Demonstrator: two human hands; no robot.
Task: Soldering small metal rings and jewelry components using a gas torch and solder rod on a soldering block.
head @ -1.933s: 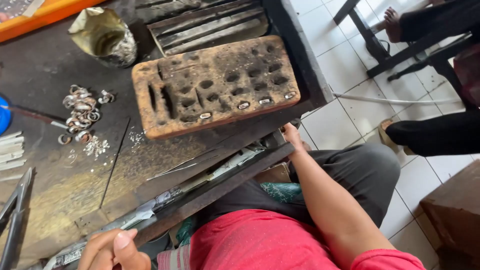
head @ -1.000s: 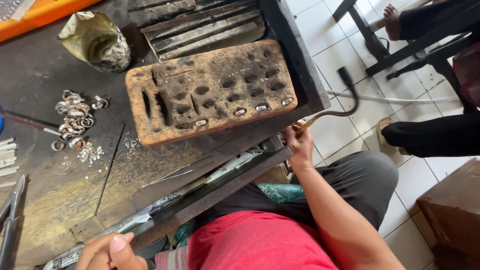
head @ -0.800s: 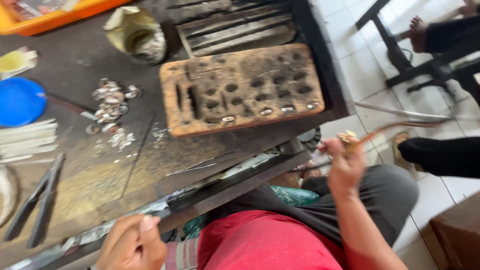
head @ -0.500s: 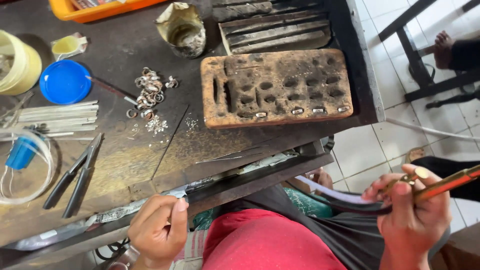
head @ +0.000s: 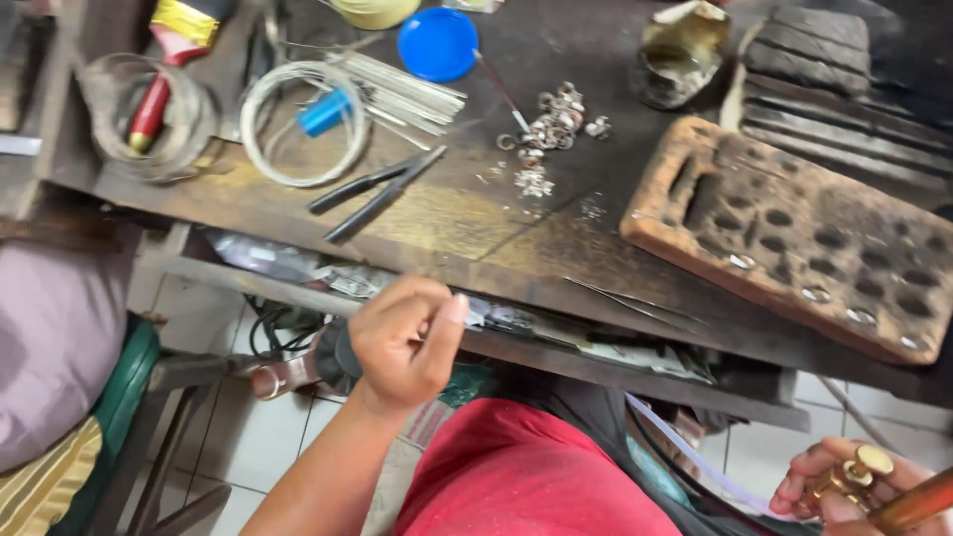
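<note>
Head view: right hand, at 5 o'clock, grasps a brass-fitted torch handle below the workbench. Left hand, at 7 o'clock, is loosely curled and holds nothing, just before the bench edge. Pitted wooden block lies at 3 o'clock.

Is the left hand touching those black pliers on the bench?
Apart. The head view shows the left hand curled at the bench's front edge, with a clear stretch of bare bench top between it and the black pliers lying farther back.

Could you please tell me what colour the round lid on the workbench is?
The round lid is bright blue, seen in the head view.
</note>
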